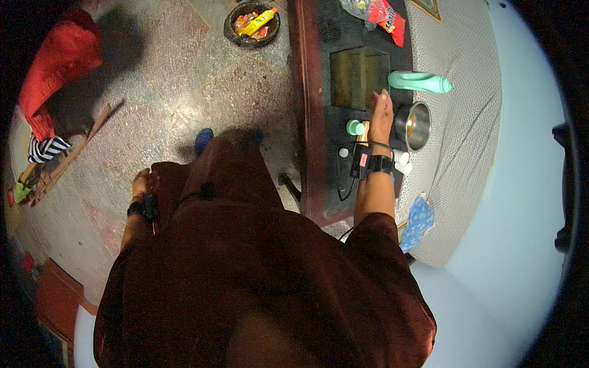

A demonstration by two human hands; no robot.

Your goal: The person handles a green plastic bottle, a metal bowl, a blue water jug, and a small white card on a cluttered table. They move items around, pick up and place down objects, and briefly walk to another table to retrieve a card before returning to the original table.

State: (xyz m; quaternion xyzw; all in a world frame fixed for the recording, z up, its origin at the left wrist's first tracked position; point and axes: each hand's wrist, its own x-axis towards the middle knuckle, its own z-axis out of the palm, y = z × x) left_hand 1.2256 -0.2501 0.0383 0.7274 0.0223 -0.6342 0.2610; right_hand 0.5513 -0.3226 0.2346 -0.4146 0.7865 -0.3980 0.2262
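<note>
My right hand point(381, 117) reaches over the dark tabletop point(340, 27), seen nearly edge-on with its fingers stretched forward. Close by it are a mint-green cap point(355, 127), a dark glossy box or panel point(354, 78) and a steel bowl point(418, 125). A mint-green bottle point(419, 82) stands just beyond the fingertips. Whether anything lies under the palm is hidden. At my side hangs my left hand point(141, 183), beside my dark brown garment point(221, 184); its fingers are partly hidden. Both wrists wear black strapped devices.
On the floor sits a round dark basin point(230, 34) holding wrappers and a yellow tube point(259, 23). Red cloth point(60, 60) and wooden sticks point(78, 152) are at the left. Red packets point(393, 25), white bottles point(403, 163) and a blue patterned cloth point(418, 223) line the wall side.
</note>
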